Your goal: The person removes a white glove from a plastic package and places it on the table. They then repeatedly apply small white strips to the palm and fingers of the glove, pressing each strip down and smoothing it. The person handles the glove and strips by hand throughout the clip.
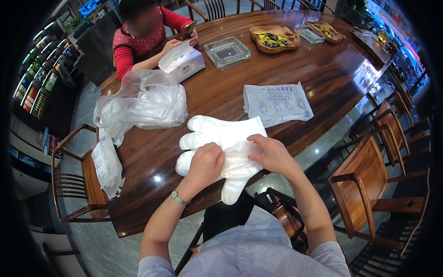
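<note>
A stack of clear disposable plastic gloves (235, 126) lies at the table's near edge, finger ends to the left and cuffs to the right. One thumb part hangs over the edge. My left hand (207, 161), wearing a wristwatch (180, 197), is curled over the palm area and holds the loose film of a top glove (237, 149). At the cuff end, my right hand (271, 152) holds the same raised film, with its thumb and forefinger a little apart. Both fingertips are partly hidden. Just beyond lies a flat printed glove packet (278, 104) with hand drawings.
A crumpled plastic bag (142, 104) and a printed plastic packet (107, 164) lie left. Beyond are a tissue box (187, 65), a glass ashtray (227, 52) and a wooden snack tray (275, 39). A person (148, 38) holds a phone across the table. Wooden chairs (363, 187) stand right.
</note>
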`<state>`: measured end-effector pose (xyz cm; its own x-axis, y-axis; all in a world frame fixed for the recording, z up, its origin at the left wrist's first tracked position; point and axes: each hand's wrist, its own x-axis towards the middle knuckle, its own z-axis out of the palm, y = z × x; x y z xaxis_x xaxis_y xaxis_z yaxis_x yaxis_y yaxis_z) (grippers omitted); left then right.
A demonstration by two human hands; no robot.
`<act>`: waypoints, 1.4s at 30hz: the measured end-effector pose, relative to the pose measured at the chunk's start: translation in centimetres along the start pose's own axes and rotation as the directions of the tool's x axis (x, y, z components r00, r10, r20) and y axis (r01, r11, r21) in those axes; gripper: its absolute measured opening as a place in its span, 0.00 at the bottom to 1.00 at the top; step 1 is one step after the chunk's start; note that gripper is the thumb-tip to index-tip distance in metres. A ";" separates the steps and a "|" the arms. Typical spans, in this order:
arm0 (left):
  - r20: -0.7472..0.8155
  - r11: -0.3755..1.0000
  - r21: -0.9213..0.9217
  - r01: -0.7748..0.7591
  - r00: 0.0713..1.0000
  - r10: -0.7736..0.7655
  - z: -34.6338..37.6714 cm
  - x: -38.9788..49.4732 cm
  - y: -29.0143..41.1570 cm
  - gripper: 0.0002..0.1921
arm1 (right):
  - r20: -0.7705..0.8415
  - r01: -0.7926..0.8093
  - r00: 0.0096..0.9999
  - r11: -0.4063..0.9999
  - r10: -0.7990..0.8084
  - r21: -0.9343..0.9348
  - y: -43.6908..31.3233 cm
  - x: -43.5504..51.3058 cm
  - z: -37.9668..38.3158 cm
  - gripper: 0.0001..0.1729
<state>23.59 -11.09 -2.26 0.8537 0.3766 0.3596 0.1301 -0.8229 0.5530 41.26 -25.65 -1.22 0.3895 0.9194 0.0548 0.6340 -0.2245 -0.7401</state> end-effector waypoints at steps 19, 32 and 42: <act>0.091 0.925 0.381 0.003 0.995 -0.040 0.9 0.2 -0.1 0.07 | -0.386 0.063 0.904 0.950 -0.184 -0.305 1.5 -0.2 3.9 0.10; 0.037 0.917 0.394 -0.058 0.998 0.047 1.5 -0.2 -0.4 0.05 | -0.226 0.470 0.834 0.863 -0.503 -0.186 -2.3 -1.4 5.2 0.15; 0.165 0.990 0.090 0.109 0.979 -0.123 -3.0 -1.0 -1.2 0.08 | -0.104 0.386 0.905 0.900 -0.412 -0.202 -1.2 -1.8 6.0 0.19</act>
<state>21.05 -9.15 -1.03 0.9027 0.3995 0.1599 0.2673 -0.8117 0.5193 35.75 -25.06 -4.45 0.1612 0.8912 0.4240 0.8560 0.0876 -0.5095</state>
